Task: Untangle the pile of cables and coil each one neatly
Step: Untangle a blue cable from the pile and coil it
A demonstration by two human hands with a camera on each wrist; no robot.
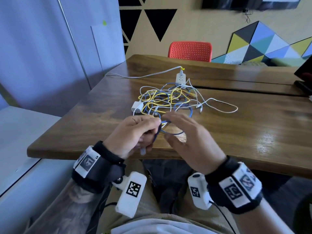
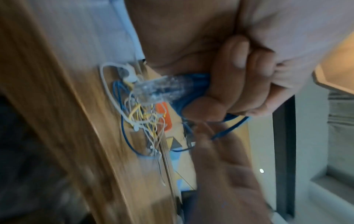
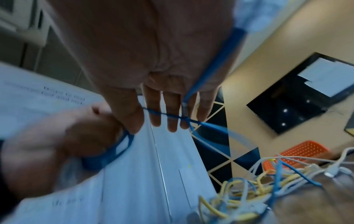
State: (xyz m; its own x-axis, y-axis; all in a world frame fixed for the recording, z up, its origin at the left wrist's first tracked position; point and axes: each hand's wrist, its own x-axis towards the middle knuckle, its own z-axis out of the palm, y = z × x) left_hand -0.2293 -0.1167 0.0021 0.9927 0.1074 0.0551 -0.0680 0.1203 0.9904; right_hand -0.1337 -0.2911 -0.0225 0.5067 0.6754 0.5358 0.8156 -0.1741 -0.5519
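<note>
Coiling blue cable (image 1: 172,132) — my left hand (image 1: 135,134) clamps loops, right hand (image 1: 185,132) spread flat guiding strand; next, I'd free more from pile (image 1: 168,98).

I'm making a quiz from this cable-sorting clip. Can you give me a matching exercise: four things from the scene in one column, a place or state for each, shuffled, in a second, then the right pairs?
Things:
1. blue cable
2. white charger block
3. power strip
4. red chair

Places or states:
A. behind the table's far edge
B. at the pile's left edge
C. gripped by the left hand, running across the fingers of the right hand
D. on the table beyond the pile

Pairs: 1-C, 2-B, 3-D, 4-A
</note>
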